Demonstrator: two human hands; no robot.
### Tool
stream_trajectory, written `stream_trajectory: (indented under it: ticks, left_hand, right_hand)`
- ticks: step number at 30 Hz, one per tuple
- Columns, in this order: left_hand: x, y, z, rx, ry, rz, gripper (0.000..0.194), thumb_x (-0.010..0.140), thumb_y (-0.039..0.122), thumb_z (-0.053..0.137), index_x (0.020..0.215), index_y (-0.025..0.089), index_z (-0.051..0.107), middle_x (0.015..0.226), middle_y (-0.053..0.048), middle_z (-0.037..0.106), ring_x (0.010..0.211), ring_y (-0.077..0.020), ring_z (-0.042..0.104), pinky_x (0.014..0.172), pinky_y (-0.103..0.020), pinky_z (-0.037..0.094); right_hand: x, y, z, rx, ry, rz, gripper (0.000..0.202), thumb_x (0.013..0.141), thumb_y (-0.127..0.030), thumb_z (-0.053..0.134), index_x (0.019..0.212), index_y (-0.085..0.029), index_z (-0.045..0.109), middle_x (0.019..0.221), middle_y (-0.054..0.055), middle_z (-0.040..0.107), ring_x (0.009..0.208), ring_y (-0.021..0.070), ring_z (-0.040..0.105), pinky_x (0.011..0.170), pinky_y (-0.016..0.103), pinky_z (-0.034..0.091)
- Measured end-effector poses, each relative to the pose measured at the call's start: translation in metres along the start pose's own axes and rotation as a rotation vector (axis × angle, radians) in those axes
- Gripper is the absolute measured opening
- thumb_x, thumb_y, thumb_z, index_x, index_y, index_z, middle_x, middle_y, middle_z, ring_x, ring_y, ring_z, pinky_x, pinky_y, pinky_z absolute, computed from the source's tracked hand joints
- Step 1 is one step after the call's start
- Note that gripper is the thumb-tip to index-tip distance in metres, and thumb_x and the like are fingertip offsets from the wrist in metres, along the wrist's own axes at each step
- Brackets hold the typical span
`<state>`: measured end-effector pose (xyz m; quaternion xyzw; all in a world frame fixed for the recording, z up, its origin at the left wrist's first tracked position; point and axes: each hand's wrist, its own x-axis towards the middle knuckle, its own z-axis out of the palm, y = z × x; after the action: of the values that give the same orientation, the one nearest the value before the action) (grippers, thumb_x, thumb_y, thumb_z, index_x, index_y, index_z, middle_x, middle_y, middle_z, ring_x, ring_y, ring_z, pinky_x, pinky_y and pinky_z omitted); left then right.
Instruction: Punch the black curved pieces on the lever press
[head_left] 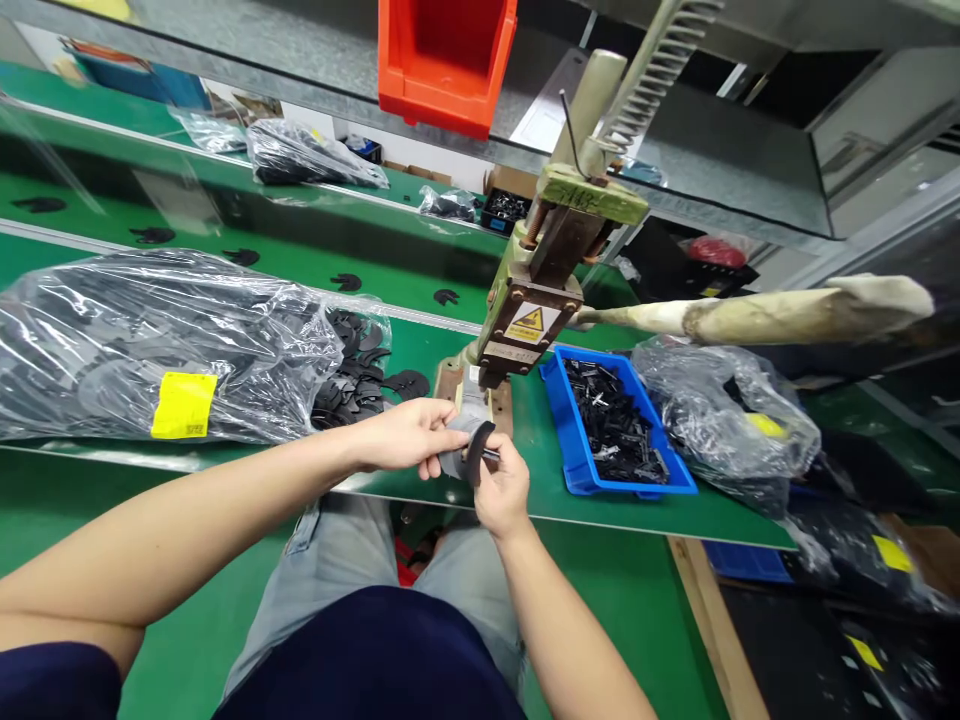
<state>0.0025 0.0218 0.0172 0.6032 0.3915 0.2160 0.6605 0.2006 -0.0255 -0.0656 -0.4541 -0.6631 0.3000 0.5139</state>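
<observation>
In front of the press base, both my hands are together at the bench edge. My left hand (416, 436) is closed, its thumb and fingers pinching a curved black plastic part (478, 452) with a flat greyish face. My right hand (504, 492) is closed at the other side of that part. Its fingers grip a small dark rod-like piece (490, 455) against the curved part; whether the two are joined I cannot tell. Just beyond stands a hand press (525, 310) with a warning label. Its long wrapped handle (720, 316) sticks out to the right.
A blue tray (581, 478) of small black parts stands right of the press. Left lies a clear bag (150, 310) spilling curved black parts (360, 385). Similar parts (346, 282) lie spaced along the green strip behind. An orange bin (442, 110) sits on the shelf above.
</observation>
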Motion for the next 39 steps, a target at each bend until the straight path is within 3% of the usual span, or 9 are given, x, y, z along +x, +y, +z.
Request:
stream_trajectory:
  ticks: [4, 9, 13, 18, 24, 27, 29, 35, 39]
  left_hand:
    - [0.002, -0.004, -0.006, 0.122, 0.071, 0.009, 0.043, 0.085, 0.061, 0.074, 0.086, 0.022, 0.056, 0.061, 0.002, 0.062, 0.051, -0.0166, 0.062, 0.048, -0.026, 0.049]
    - [-0.006, -0.004, 0.001, 0.48, 0.382, 0.325, 0.028, 0.091, 0.05, 0.071, 0.088, 0.022, 0.065, 0.087, -0.003, 0.064, 0.08, -0.0185, 0.06, 0.074, -0.03, 0.05]
    - [0.0, -0.007, 0.013, 0.628, 0.29, 0.369, 0.037, 0.095, 0.044, 0.064, 0.066, 0.022, 0.056, 0.079, -0.003, 0.055, 0.083, -0.0206, 0.054, 0.077, -0.032, 0.045]
    - [0.014, -0.019, 0.015, 0.389, 0.24, 0.249, 0.047, 0.095, 0.049, 0.063, 0.061, 0.02, 0.048, 0.075, 0.0, 0.05, 0.069, -0.0151, 0.048, 0.065, -0.028, 0.04]
    - [0.01, -0.021, 0.019, -0.021, 0.182, 0.175, 0.041, 0.084, 0.057, 0.079, 0.093, 0.021, 0.061, 0.082, 0.002, 0.059, 0.071, -0.0134, 0.054, 0.067, -0.026, 0.047]
    - [0.005, -0.022, 0.024, -0.175, 0.009, 0.07, 0.047, 0.084, 0.064, 0.076, 0.089, 0.02, 0.061, 0.075, 0.002, 0.059, 0.061, -0.0131, 0.054, 0.057, -0.027, 0.048]
    - [0.004, -0.026, 0.027, -0.2, 0.011, 0.081, 0.046, 0.084, 0.063, 0.077, 0.088, 0.021, 0.06, 0.076, 0.002, 0.06, 0.061, -0.0133, 0.055, 0.056, -0.027, 0.049]
    - [0.008, -0.073, 0.024, -0.028, 0.14, 0.136, 0.043, 0.097, 0.064, 0.06, 0.087, 0.022, 0.056, 0.074, 0.002, 0.059, 0.064, -0.0142, 0.054, 0.063, -0.027, 0.047]
    - [0.006, -0.116, 0.024, 0.27, 0.245, 0.185, 0.043, 0.103, 0.06, 0.052, 0.082, 0.022, 0.054, 0.074, 0.002, 0.055, 0.07, -0.016, 0.053, 0.067, -0.027, 0.042]
  right_hand:
    - [0.008, -0.006, -0.019, -0.13, -0.09, -0.117, 0.014, 0.096, -0.032, 0.062, 0.105, -0.023, 0.069, 0.096, 0.006, 0.074, 0.087, 0.0199, 0.069, 0.082, 0.036, 0.054]
    - [0.01, -0.006, -0.028, -0.224, -0.129, -0.207, 0.009, 0.096, -0.027, 0.06, 0.098, -0.022, 0.067, 0.088, 0.006, 0.071, 0.081, 0.0198, 0.063, 0.077, 0.036, 0.049]
    - [0.007, -0.004, -0.024, -0.226, -0.153, -0.229, 0.008, 0.096, -0.027, 0.06, 0.093, -0.023, 0.066, 0.081, 0.004, 0.068, 0.075, 0.0185, 0.06, 0.074, 0.035, 0.048]
    - [0.001, -0.004, -0.025, -0.167, -0.144, -0.184, 0.007, 0.097, -0.027, 0.061, 0.096, -0.023, 0.067, 0.087, 0.004, 0.071, 0.079, 0.0176, 0.065, 0.077, 0.034, 0.051]
    - [-0.002, -0.015, -0.039, -0.09, -0.137, -0.065, 0.011, 0.095, -0.033, 0.065, 0.101, -0.024, 0.07, 0.096, 0.006, 0.077, 0.089, 0.0192, 0.071, 0.086, 0.035, 0.056]
    - [-0.002, -0.022, -0.044, -0.034, -0.193, 0.033, 0.018, 0.098, -0.038, 0.062, 0.105, -0.024, 0.07, 0.098, 0.006, 0.078, 0.09, 0.0187, 0.074, 0.084, 0.034, 0.059]
    - [-0.002, -0.026, -0.045, 0.006, -0.214, 0.117, 0.024, 0.102, -0.042, 0.053, 0.108, -0.022, 0.066, 0.089, 0.005, 0.078, 0.08, 0.0168, 0.074, 0.074, 0.031, 0.06]
    - [0.013, -0.023, -0.066, -0.046, -0.223, 0.272, 0.022, 0.098, -0.042, 0.055, 0.093, -0.021, 0.059, 0.07, -0.001, 0.068, 0.062, 0.0138, 0.067, 0.059, 0.026, 0.056]
    - [0.059, -0.009, -0.104, -0.246, -0.152, 0.278, 0.02, 0.093, -0.039, 0.058, 0.083, -0.021, 0.06, 0.068, -0.002, 0.065, 0.061, 0.0136, 0.063, 0.06, 0.027, 0.052]
